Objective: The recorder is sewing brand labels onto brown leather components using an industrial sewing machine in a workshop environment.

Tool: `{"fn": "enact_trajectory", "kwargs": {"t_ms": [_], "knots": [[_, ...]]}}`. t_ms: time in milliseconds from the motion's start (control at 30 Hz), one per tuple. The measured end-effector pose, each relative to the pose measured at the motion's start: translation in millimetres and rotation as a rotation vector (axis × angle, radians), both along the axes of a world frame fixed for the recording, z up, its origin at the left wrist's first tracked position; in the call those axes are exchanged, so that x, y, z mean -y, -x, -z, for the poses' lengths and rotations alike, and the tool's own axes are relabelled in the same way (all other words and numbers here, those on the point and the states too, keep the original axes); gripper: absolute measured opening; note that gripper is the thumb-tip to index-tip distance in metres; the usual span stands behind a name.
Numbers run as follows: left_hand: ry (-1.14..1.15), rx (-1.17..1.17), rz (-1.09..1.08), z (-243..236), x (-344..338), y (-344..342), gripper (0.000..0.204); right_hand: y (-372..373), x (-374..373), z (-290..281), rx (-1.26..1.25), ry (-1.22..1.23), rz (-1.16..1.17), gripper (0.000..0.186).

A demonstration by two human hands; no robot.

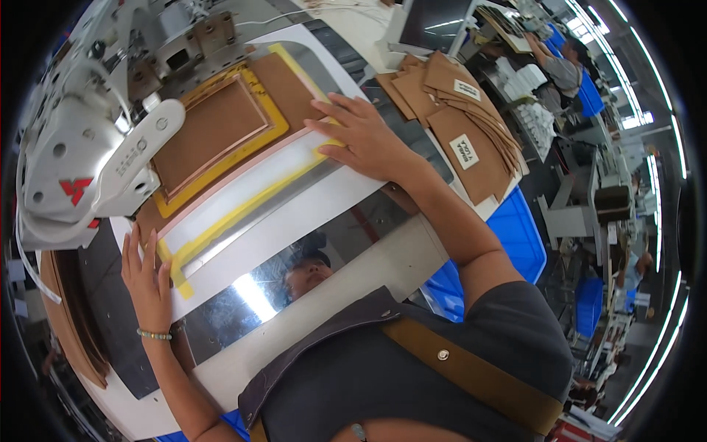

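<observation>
A brown flat panel [289, 79] lies on a white board [294, 202] beneath the machine. On the panel rests a yellow rectangular frame [274, 118] with a copper-coloured inner edge. Strips of yellow tape [247, 215] run along a clear sheet at the panel's near side. My left hand [149, 278], with a beaded bracelet at the wrist, lies with fingers stretched at the near left corner, beside the tape. Over the right end, my right hand [361, 136] spreads its fingers, the tips touching the panel's edge and tape. Neither hand grips anything.
A white machine head [96, 147] overhangs the left side. Brown cut pieces with white labels [464, 132] are piled at the right, above a blue bin [515, 232]. A shiny metal plate [309, 269] lies nearest me. Farther right, a person sits at another table.
</observation>
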State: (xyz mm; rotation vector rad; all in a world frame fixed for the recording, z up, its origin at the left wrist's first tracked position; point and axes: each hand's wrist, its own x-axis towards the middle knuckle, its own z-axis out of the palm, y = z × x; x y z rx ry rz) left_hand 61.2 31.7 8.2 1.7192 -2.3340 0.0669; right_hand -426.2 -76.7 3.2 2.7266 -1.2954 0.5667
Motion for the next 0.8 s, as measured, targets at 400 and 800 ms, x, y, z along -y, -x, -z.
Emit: {"fn": "enact_trajectory", "kwargs": {"t_ms": [400,800], "knots": [[0.011,-0.084,-0.012,2.7,1.4,4.7,0.050,144.5,18.1,-101.0,0.229,0.167,0.780,0.028],[-0.036,-0.340,0.027,-33.7,-0.9,-6.5,0.050,223.7,68.2,-95.3,0.428,-0.297,0.485,0.014]]}}
